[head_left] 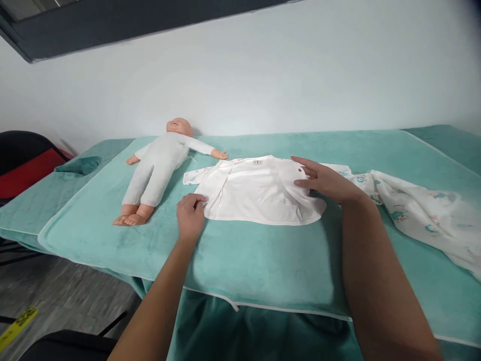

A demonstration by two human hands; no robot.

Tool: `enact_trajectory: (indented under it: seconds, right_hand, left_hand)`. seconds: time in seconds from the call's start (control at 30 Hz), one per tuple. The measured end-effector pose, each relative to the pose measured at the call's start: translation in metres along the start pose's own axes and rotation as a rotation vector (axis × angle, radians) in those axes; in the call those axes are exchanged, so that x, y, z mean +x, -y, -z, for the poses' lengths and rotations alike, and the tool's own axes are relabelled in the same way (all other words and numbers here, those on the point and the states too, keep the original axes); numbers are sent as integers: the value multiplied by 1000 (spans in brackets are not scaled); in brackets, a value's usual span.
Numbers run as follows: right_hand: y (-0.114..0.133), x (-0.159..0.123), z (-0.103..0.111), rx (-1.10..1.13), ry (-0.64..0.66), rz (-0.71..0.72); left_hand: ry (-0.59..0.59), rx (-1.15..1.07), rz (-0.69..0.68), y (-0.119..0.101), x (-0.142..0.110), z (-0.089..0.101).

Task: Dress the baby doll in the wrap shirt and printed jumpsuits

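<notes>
A small white baby shirt (255, 193) lies spread open on the green cover, its plain inside facing up and a label at the neck. Patterned sleeves stick out at both sides. My left hand (191, 213) pinches the shirt's left edge between thumb and fingers. Over the shirt's right side is my right hand (323, 180), fingers stretched out and apart, the fingertips at or just above the cloth; contact is hard to tell. A baby doll (161, 160) in a white cloth body lies on its back to the left, one hand close to the shirt's left sleeve.
Patterned white cloth (428, 215) lies bunched at the right, by the shirt's right sleeve. The green padded cover (263, 265) drapes over the table's front edge. Black and red chairs (30, 163) stand at the left, and a white wall (263, 75) rises behind.
</notes>
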State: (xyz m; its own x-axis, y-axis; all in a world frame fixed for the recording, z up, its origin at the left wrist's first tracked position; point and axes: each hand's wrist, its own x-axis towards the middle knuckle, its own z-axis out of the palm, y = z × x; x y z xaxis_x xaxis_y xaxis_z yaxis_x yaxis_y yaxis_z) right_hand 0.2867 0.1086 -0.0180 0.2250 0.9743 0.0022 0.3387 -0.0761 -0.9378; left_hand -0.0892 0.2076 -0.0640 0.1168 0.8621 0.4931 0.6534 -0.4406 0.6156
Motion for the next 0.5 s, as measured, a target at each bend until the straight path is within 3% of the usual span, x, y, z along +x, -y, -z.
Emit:
enact_trajectory:
  seconds: [0.33,0.4,0.5]
  right_hand:
    - [-11,-8,8,139,-196,21]
    - [-19,-2,8,4,-284,-28]
    - [-29,2,6,-292,-543,-123]
  left_hand:
    - [1,-13,-1,3,0,0]
    - [-1,-20,-3,2,0,-1]
    - [-1,-25,-8,2,0,-1]
